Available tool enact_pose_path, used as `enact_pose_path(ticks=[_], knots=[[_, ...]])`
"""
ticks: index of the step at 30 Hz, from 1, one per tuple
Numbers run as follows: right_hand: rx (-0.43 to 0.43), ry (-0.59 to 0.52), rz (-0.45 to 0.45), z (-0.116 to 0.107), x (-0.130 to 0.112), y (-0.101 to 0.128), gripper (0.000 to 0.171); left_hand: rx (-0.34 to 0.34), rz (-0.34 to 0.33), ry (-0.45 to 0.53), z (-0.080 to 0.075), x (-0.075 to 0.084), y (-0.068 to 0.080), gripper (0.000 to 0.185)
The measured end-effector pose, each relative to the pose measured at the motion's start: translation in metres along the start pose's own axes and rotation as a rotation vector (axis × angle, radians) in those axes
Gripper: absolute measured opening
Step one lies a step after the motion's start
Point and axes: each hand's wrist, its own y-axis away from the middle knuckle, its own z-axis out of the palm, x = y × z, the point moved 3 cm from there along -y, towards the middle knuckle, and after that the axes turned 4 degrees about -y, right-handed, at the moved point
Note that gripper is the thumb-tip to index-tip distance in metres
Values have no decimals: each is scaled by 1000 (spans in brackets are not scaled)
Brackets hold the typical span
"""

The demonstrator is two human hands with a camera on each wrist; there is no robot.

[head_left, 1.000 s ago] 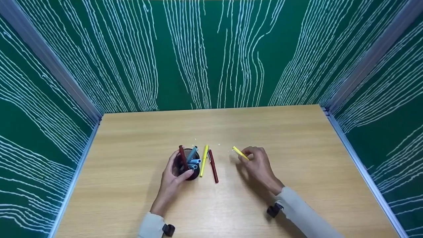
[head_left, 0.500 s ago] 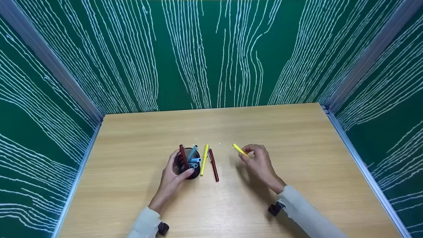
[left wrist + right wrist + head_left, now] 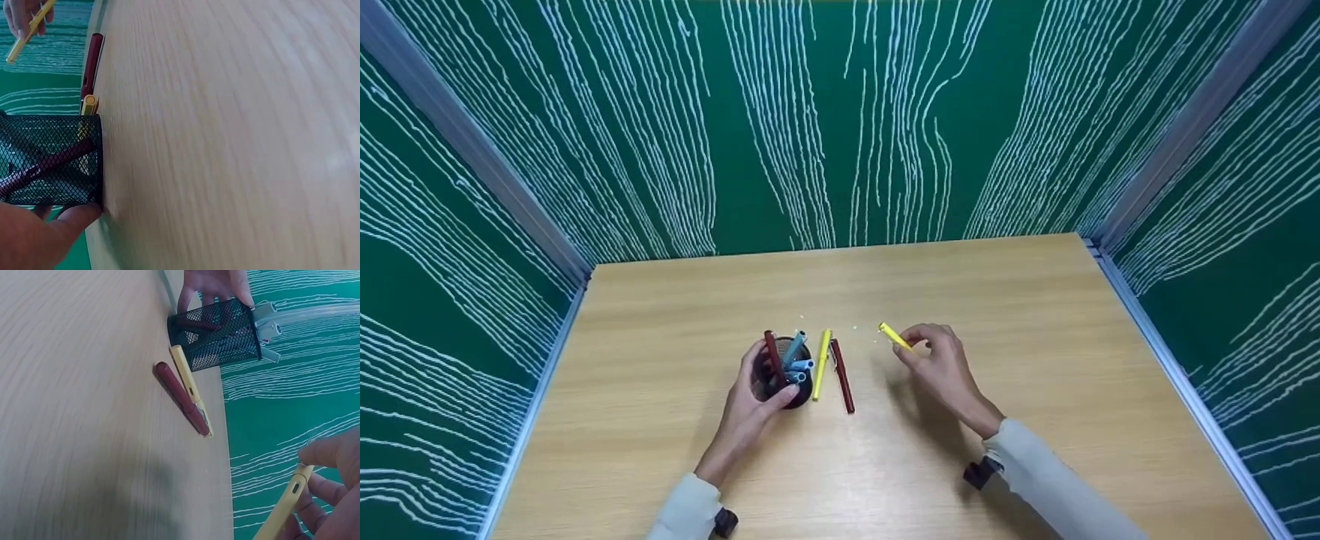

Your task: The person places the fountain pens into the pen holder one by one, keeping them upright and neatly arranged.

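Note:
A black mesh pen holder [image 3: 802, 397] stands on the table, and my left hand [image 3: 742, 420] grips it round its left side. Several pens are in it, among them a dark red pen [image 3: 774, 356] and a teal pen [image 3: 793, 349]. To the right of the holder a yellow pen [image 3: 821, 367] and another dark red pen [image 3: 844, 379] lie side by side on the wood. My right hand [image 3: 949, 375] pinches a second yellow pen [image 3: 894, 334] between thumb and fingers, above the table. The right wrist view shows this pen's barrel [image 3: 284, 503]; its lower end is out of frame.
The wooden table [image 3: 675, 300] is bordered by green walls [image 3: 769, 217] with white wavy lines. Metal rails [image 3: 540, 375] run along its sides. Tiny white specks [image 3: 855, 328] dot the surface beyond the lying pens.
My right hand has shifted slightly left and away from me with the yellow pen, and less of the pen shows past its fingers. The left hand stays on the pen holder.

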Motion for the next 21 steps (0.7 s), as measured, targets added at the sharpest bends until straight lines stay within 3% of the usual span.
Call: enact_pose_path(ticks=[5, 21], knots=[[3, -34, -18, 0, -3, 0, 10, -22, -7, 10, -2, -2, -1, 111], [0, -116, -32, -3, -17, -1, 10, -26, 53, 81, -1, -1, -6, 102]])
